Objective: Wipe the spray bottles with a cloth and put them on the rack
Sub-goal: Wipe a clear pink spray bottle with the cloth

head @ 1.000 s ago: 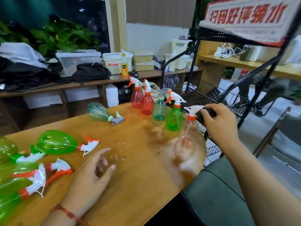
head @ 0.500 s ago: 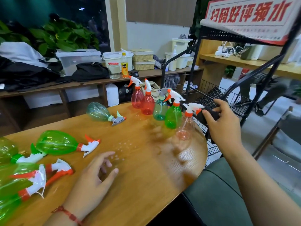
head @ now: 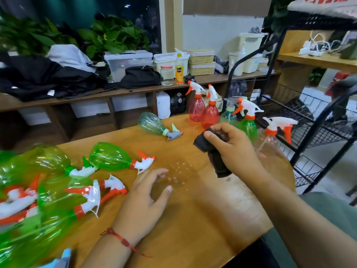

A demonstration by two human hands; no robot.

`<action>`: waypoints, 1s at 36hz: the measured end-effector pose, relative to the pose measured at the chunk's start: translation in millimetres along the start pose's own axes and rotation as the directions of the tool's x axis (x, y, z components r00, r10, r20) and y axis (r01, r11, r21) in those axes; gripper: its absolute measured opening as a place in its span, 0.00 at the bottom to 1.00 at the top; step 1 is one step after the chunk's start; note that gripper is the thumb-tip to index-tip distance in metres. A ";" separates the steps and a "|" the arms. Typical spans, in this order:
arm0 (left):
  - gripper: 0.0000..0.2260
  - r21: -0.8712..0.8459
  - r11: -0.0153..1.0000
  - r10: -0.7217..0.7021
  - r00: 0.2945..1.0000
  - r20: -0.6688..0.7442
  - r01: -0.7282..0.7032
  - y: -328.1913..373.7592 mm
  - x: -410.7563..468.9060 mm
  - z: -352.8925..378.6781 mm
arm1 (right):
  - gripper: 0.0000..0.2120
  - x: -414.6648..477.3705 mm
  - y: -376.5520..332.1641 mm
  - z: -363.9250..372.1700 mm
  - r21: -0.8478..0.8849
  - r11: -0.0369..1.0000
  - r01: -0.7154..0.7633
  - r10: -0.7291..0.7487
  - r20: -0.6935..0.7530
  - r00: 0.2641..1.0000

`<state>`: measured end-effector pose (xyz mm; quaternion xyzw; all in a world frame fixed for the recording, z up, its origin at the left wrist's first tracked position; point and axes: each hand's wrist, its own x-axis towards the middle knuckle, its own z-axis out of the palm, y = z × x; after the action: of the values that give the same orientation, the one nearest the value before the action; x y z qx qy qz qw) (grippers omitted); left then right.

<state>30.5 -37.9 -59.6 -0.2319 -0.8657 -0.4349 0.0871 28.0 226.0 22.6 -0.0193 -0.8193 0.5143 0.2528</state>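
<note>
— Wooden table (head: 193,219) up front, a long bench of boxes and dark clothes behind it. What's at the far left?

— A heap of green spray bottles (head: 48,190) lying on their sides, with the white-and-orange triggers tangled together. The frame cuts off the leftmost ones. A pale blue object (head: 61,260) at the bottom edge is too cropped to name. One more green bottle (head: 110,156) lies just beside the heap, and a teal bottle (head: 152,123) lies alone farther back.

— And the hands?

— The left hand (head: 143,202) is near the heap, fingers loose and spread, gripping nothing (a red string (head: 119,237) circles the wrist). I cannot tell whether it touches the wood. Water droplets (head: 177,171) speckle the table just beyond it. The right hand (head: 235,149) has its fingers curled round a dark cloth (head: 214,153).

— Any bottles upright?

— Five, at the table's far right end: two red bottles (head: 197,109), a teal upright bottle (head: 228,118) that is partly hidden, a green upright bottle (head: 250,127), and a clear bottle (head: 270,140) whose body is barely discernible. The black wire rack (head: 318,132) stands just beside them.

— Anything readable?

— No. The label on the juice bottle (head: 179,69) is too small to read, and the red characters on the sign (head: 328,0) are cut off.
</note>
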 end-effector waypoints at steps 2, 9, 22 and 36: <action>0.16 -0.009 1.000 -0.030 0.999 -0.012 0.030 0.7 1.7 -3.5 | 0.05 5.7 -0.4 26.8 0.061 0.998 -0.011 0.007 0.078 0.997; 0.33 -0.286 0.935 -0.265 0.951 -0.158 0.212 0.9 11.0 -15.5 | 0.04 12.6 -2.1 110.3 0.339 0.936 -0.096 -0.054 0.408 0.911; 0.05 -0.327 0.940 -0.230 0.891 -0.391 0.099 -5.8 20.7 -31.5 | 0.03 11.4 4.7 150.1 0.558 0.829 -0.036 -0.214 0.377 0.901; 0.05 -0.398 0.891 -0.373 0.849 -0.375 0.216 -15.4 24.3 -31.9 | 0.09 -1.0 15.5 149.4 0.490 0.746 -0.451 0.034 0.649 0.760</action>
<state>0.2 -63.2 -42.6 -0.0008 -0.7599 -0.6273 0.1707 -39.5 108.6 -42.3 0.1164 -0.6287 0.7620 -0.1027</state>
